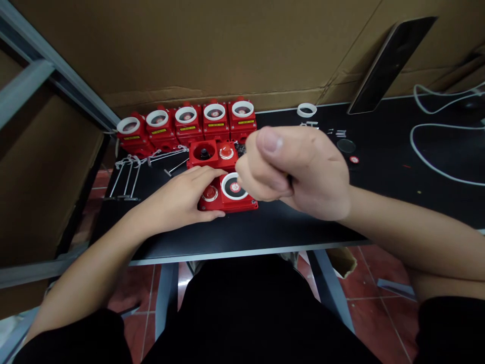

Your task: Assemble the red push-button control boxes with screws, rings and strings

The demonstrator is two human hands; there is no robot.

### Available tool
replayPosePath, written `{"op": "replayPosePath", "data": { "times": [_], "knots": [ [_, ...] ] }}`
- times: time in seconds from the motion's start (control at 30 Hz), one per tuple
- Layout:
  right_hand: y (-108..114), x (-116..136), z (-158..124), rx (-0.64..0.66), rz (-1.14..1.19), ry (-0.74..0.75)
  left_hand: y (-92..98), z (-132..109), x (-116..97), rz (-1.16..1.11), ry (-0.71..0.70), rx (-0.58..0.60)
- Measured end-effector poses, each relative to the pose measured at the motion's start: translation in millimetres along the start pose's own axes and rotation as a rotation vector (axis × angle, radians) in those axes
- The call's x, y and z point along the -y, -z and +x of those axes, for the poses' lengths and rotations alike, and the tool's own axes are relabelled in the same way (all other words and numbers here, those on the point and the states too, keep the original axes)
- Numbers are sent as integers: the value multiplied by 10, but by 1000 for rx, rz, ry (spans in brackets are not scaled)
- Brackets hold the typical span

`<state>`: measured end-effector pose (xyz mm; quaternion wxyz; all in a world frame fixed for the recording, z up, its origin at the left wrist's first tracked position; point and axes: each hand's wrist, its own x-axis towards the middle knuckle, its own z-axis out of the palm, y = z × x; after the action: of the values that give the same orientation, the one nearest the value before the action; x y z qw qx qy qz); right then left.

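Note:
My left hand (189, 194) grips the left end of a red box cover (248, 206) near the table's front edge, thumb on the near side and fingers on the far side. The cover has a red lamp (209, 192) and a white ring (229, 207) around a dark disc with a red-and-white label. Above its right end, my right hand (299, 167) is closed in a fist; whatever it holds, if anything, is hidden. Just behind lies an open red box part (192, 157) with a round opening and another red lamp (226, 150).
Several red boxes with white rings (214, 112) line the cardboard wall. T-handled metal rods (129, 179) lie left. At the right are a loose white ring (306, 109), small screws (341, 133), a clear disc (346, 146), a red label (353, 160) and white cable (420, 151).

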<state>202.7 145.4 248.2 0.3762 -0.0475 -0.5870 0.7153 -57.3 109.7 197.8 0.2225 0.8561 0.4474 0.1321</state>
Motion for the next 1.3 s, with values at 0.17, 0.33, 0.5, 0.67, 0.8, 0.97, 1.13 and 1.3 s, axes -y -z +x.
{"op": "replayPosePath", "data": {
  "times": [0.17, 0.33, 0.5, 0.67, 0.8, 0.97, 1.13, 1.3],
  "knots": [
    [26, 14, -6, -117, -159, 8, 13, 1, -36, 8, 33, 27],
    [28, -60, 38, -298, -223, 163, 5, -7, -23, 57, 23, 16],
    [-48, -43, 31, -352, -66, 134, -1, -1, -7, 63, 11, 10],
    [-26, 18, 89, -330, 20, 103, 3, -3, -6, 71, 23, 15],
    [92, 54, 140, -190, 1, 86, -7, -5, 12, 96, 31, 16],
    [223, 134, 168, 53, -24, -35, -4, -9, 18, 85, 19, 16],
    [417, 127, 186, 306, 2, -88, 6, -22, -2, 66, 5, 15],
    [436, 144, 226, 374, -1, -125, 9, -18, 2, 48, 5, 20]
  ]
}}
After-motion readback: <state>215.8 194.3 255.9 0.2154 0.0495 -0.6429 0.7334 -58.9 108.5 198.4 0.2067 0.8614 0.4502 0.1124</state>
